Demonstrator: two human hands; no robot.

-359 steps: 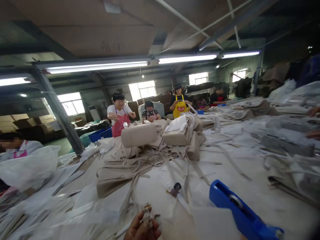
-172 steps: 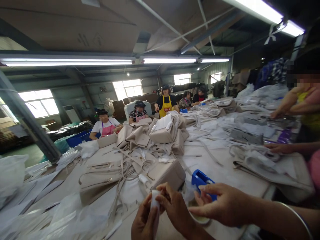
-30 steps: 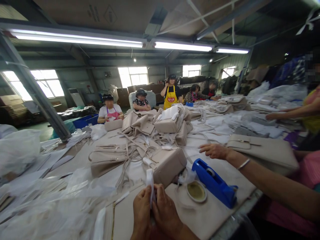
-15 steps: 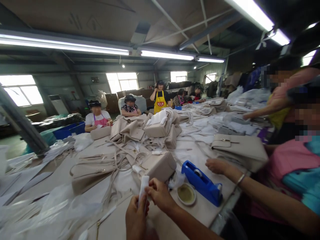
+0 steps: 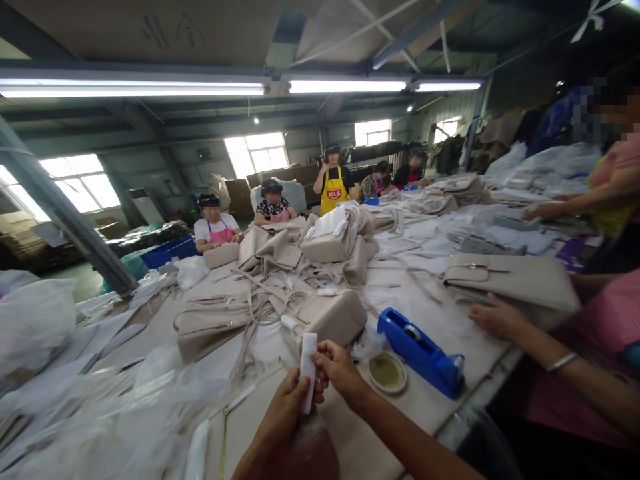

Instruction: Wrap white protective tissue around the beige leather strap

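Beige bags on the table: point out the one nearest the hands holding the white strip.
The boxy beige bag lying just beyond the hands, left of the blue tape dispenser. The flatter bags and the heap lie farther off.

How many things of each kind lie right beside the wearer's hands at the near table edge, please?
White wrapped strip, pinched by left hand and right hand: 1
Blue tape dispenser: 1
Round dish: 1
Upright beige handbag: 1
Total: 4

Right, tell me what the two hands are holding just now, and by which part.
Both hands hold one narrow white strip, upright. The left hand pinches its lower end; the right hand grips its right edge near the middle. The top end stands free.
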